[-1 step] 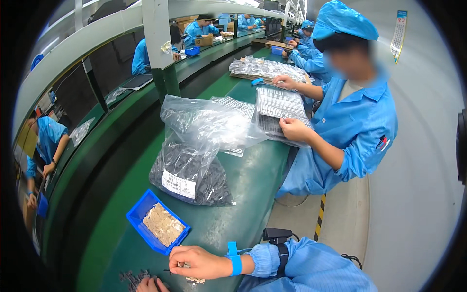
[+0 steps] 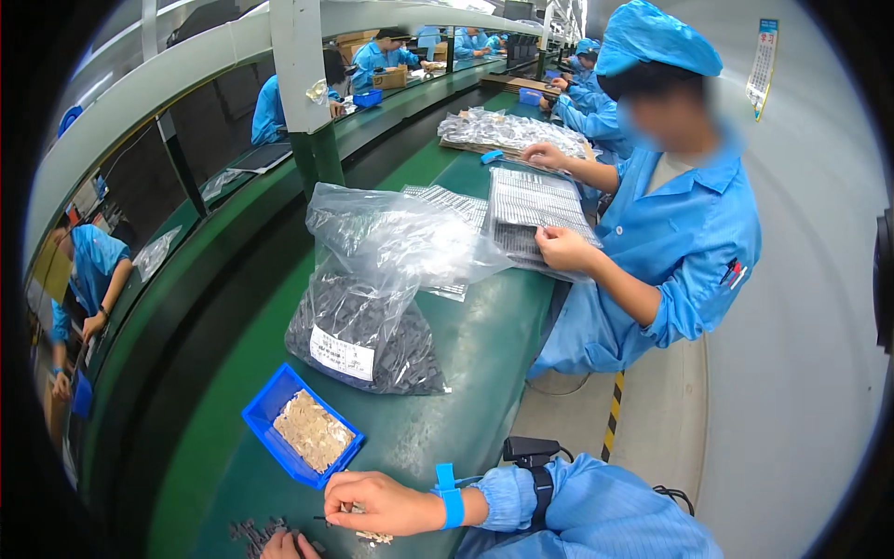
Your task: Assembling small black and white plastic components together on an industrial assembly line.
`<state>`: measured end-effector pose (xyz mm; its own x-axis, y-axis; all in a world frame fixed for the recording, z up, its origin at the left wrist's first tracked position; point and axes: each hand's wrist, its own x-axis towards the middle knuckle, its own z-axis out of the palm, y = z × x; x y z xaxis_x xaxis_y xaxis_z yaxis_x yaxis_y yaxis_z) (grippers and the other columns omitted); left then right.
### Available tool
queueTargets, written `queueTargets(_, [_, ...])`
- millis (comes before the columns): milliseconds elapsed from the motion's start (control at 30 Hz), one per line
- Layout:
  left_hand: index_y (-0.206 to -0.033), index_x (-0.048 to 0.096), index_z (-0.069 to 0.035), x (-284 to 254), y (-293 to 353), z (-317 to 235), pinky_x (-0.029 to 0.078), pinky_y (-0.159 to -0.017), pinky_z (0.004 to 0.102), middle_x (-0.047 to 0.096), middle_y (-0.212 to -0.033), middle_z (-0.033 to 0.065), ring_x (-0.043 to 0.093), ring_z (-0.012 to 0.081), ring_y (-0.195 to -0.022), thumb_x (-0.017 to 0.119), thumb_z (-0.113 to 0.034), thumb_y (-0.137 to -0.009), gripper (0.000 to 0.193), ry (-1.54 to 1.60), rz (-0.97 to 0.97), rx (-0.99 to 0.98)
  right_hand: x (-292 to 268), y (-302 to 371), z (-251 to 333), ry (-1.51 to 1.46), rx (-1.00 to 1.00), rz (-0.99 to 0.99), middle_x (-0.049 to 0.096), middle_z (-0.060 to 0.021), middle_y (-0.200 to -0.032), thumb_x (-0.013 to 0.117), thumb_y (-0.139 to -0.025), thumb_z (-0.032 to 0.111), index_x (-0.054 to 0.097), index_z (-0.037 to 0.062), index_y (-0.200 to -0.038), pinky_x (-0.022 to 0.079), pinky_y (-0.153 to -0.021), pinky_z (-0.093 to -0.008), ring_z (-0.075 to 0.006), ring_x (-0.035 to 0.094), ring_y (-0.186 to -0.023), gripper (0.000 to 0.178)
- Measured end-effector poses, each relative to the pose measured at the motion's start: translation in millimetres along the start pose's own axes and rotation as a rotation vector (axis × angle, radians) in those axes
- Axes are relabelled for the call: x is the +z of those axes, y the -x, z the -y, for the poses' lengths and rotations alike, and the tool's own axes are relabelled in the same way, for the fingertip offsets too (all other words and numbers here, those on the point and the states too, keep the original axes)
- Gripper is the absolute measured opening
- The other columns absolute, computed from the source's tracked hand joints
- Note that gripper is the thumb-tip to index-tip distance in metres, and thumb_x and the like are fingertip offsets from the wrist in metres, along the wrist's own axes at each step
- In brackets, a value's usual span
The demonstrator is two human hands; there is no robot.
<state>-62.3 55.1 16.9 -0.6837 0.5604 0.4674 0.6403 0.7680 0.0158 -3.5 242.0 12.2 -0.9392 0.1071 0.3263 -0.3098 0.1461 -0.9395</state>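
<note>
My right hand (image 2: 371,503) reaches in from the right over the green bench, a blue band round its wrist. Its fingers are closed in a pinch, and a small dark piece (image 2: 319,518) shows at their tips. Under this palm lie a few small beige pieces (image 2: 375,538). Only the fingers of my left hand (image 2: 291,546) show at the lower edge, curled together; what they hold, if anything, is hidden. Beside them lies a loose heap of small dark grey pieces (image 2: 251,535). Just beyond my right hand stands a blue bin (image 2: 264,407) with many beige pieces (image 2: 314,431) inside.
A clear plastic bag (image 2: 372,326) of dark pieces, with a white label, stands on the bench (image 2: 466,373) beyond the bin. Farther right, a co-worker in blue (image 2: 684,224) handles gridded sheets (image 2: 540,200). A post (image 2: 307,84) rises at the bench's far side.
</note>
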Motion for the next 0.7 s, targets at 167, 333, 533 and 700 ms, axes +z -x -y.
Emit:
queueTargets(167, [-0.089,0.062,0.004,-36.6,-0.1,-14.9,0.049,-0.069,0.0276,0.064,-0.084,0.0133,0.060,0.0204,-0.072,0.063,0.003,-0.074,0.015,0.875,-0.114,-0.392,7.6,1.6,8.9,-0.096,-0.142,-0.025,0.054,-0.0078,-0.088,0.057,-0.083,0.009,0.057,0.0009,-0.083,0.045,-0.069,-0.0286,-0.0173,0.054,-0.080,0.009])
queueTargets(333, [-0.091,0.059,0.005,-45.1,24.8,-8.8,0.047,-0.061,0.0222,0.061,-0.083,0.0130,0.056,0.0147,-0.067,0.061,0.005,-0.076,0.016,1.495,0.043,-0.680,20.8,2.9,36.8,-0.105,-0.321,0.001,0.057,-0.0131,-0.096,0.064,-0.077,0.011,0.060,0.0013,-0.094,0.045,-0.073,-0.0338,-0.0270,0.056,-0.089,0.020])
queueTargets(533, [-0.100,0.056,0.006,-65.6,24.3,-26.8,0.044,-0.057,0.0200,0.059,-0.099,0.0172,0.055,0.0139,-0.066,0.056,0.002,-0.080,0.020,1.972,0.177,-0.750,26.6,9.1,29.1,-0.254,-0.425,0.073,0.051,-0.0119,-0.091,0.055,-0.083,0.015,0.051,-0.0011,-0.103,0.043,-0.075,-0.0310,-0.0242,0.053,-0.083,0.026])
queueTargets(700, [-0.103,0.055,0.008,-70.5,27.4,-32.6,0.046,-0.063,0.0214,0.059,-0.100,0.0180,0.057,0.0177,-0.075,0.053,-0.001,-0.082,0.022,1.967,0.134,-0.899,31.3,14.0,41.6,-0.230,-0.306,0.073,0.054,-0.0123,-0.088,0.058,-0.081,0.011,0.054,-0.0016,-0.099,0.045,-0.071,-0.0336,-0.0253,0.055,-0.079,0.023])
